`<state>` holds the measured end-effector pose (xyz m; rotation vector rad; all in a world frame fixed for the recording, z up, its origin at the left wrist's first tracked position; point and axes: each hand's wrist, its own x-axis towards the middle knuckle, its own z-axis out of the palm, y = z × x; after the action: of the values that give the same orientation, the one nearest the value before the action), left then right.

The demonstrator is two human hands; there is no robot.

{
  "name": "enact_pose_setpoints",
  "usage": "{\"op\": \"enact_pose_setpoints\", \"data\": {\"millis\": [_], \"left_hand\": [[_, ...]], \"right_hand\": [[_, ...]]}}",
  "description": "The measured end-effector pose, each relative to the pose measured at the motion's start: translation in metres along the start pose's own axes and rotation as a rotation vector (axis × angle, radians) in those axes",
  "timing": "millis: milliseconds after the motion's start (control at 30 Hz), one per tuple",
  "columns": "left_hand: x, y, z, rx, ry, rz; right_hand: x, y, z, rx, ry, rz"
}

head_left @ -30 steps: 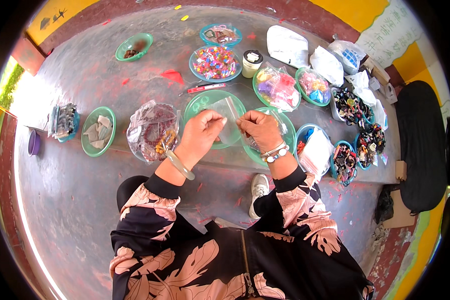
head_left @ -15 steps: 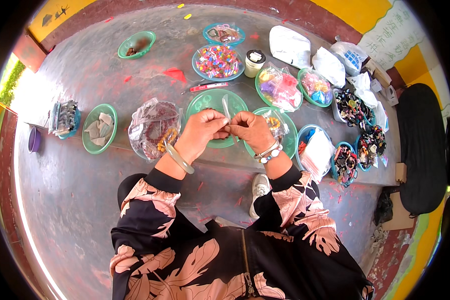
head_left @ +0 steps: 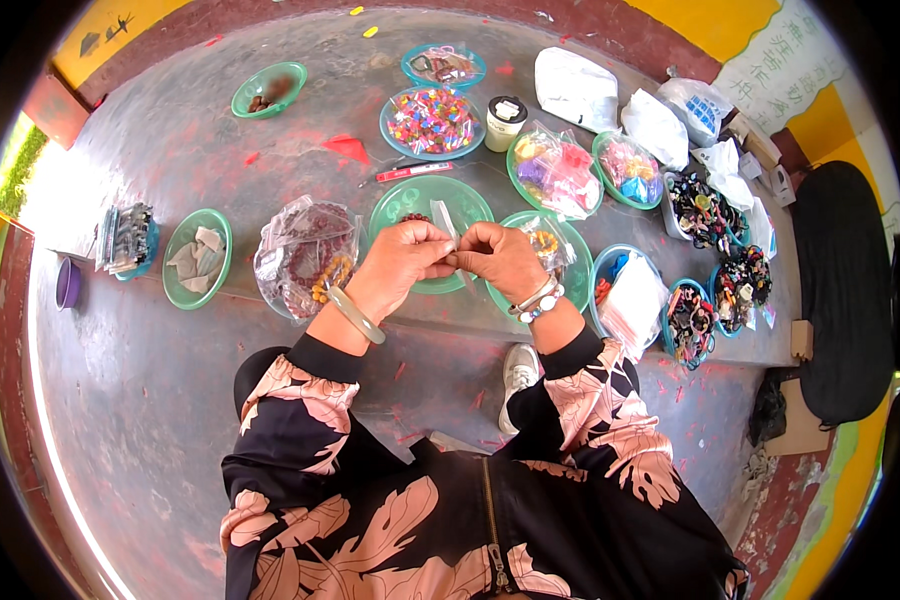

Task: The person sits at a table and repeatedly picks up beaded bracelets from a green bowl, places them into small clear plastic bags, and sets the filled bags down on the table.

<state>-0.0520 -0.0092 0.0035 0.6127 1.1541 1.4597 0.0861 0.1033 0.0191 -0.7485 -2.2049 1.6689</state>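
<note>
My left hand (head_left: 407, 256) and my right hand (head_left: 501, 257) meet fingertip to fingertip above a green plastic basin (head_left: 460, 200). Pinched between them is a small clear plastic bag (head_left: 444, 218), seen nearly edge-on; both hands are closed on it. Part of the bag is covered by my fingers, and its contents cannot be made out. Dark red beads show in the basin just behind my left hand. Close to my right wrist, a second green basin (head_left: 515, 222) holds bagged yellow beads. Left of my left hand lies a clear bag of beaded bracelets (head_left: 302, 258).
Beyond the basins stand a plate of colourful small pieces (head_left: 432, 122), a red marker (head_left: 413, 172) and a lidded paper cup (head_left: 504, 122). Rightward are basins of hair ties (head_left: 690, 322) and white bags (head_left: 576, 90). A green basin with grey cloth pouches (head_left: 198, 262) sits at left.
Both hands keep pinching the small plastic bag at nearly the same spot. The bag's upper end has tipped slightly to the left. The whole view has shifted a little.
</note>
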Motion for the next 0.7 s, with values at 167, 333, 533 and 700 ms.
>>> {"op": "enact_pose_setpoints", "data": {"millis": [167, 333, 533, 700], "left_hand": [[0.002, -0.002, -0.002, -0.003, -0.007, 0.002], [0.0, 0.0, -0.003, -0.014, -0.007, 0.012], [-0.001, 0.002, -0.002, 0.021, 0.017, 0.012], [0.0, -0.003, -0.004, 0.112, 0.009, 0.041]], "right_hand": [[0.002, 0.005, -0.002, 0.076, -0.032, 0.032], [0.005, 0.011, -0.002, 0.249, -0.05, 0.055], [0.004, 0.01, 0.0, 0.309, -0.035, 0.082], [0.006, 0.015, 0.002, 0.257, -0.017, 0.106]]}}
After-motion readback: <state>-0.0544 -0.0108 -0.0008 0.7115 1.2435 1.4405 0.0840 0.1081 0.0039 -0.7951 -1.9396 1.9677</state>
